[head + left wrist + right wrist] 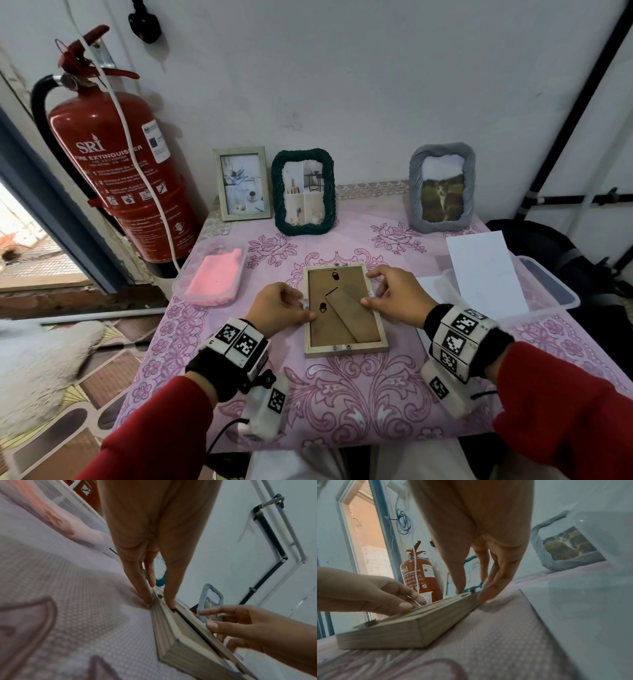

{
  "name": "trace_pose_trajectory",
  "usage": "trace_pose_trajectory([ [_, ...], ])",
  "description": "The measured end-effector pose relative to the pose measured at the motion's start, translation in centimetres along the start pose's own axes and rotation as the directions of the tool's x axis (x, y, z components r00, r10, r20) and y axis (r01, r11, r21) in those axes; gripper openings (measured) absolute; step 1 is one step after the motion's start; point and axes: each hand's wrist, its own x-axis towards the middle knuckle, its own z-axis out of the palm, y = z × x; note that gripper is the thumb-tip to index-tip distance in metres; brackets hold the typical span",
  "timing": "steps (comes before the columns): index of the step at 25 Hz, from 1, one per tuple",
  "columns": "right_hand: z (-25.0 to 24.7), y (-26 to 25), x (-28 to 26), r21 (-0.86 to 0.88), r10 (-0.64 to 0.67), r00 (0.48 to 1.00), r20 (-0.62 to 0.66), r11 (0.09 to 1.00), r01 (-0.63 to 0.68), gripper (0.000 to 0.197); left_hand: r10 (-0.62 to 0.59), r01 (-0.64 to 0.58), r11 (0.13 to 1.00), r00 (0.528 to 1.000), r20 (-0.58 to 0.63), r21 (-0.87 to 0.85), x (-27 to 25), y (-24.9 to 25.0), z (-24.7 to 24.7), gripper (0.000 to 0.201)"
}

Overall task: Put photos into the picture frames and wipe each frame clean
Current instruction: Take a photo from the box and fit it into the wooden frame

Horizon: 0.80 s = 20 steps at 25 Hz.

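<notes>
A pale wooden picture frame (346, 348) lies face down in the middle of the pink tablecloth, its brown backing board and folded stand (352, 315) facing up. My left hand (291, 306) pinches its left rail, thumb on top by a black clip and fingers (142, 588) against the outer side. My right hand (387, 294) pinches the right rail the same way, thumb on the rim and fingers (489, 588) down the outside near the far corner. The frame (393, 632) sits flat on the cloth. Its glass side is hidden.
A folded pink cloth (215, 281) lies in a clear tray at the left. Three filled frames stand at the back: pale wood (242, 183), dark green (303, 192), grey (442, 188). A clear box with white sheets (486, 270) is at the right. A fire extinguisher (116, 171) hangs left.
</notes>
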Motion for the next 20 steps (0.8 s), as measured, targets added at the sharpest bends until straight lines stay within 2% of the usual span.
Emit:
trace_pose_trajectory([
  [4,-0.02,-0.08,-0.20,0.042,-0.050,0.997,-0.057,0.998,0.052,0.041,0.056,-0.056,0.998,0.998,-0.018,0.028,-0.46,0.19,0.34,0.029],
  [11,0.25,-0.36,-0.40,0.024,-0.151,0.982,-0.118,0.988,0.155,0.047,0.179,-0.180,0.971,0.984,0.021,0.156,-0.93,0.29,0.36,0.025],
  [20,0.33,-0.55,-0.43,-0.037,-0.230,0.970,-0.074,0.973,0.228,0.044,0.222,-0.229,0.957,0.973,0.059,0.176,-0.91,0.14,0.27,0.022],
])
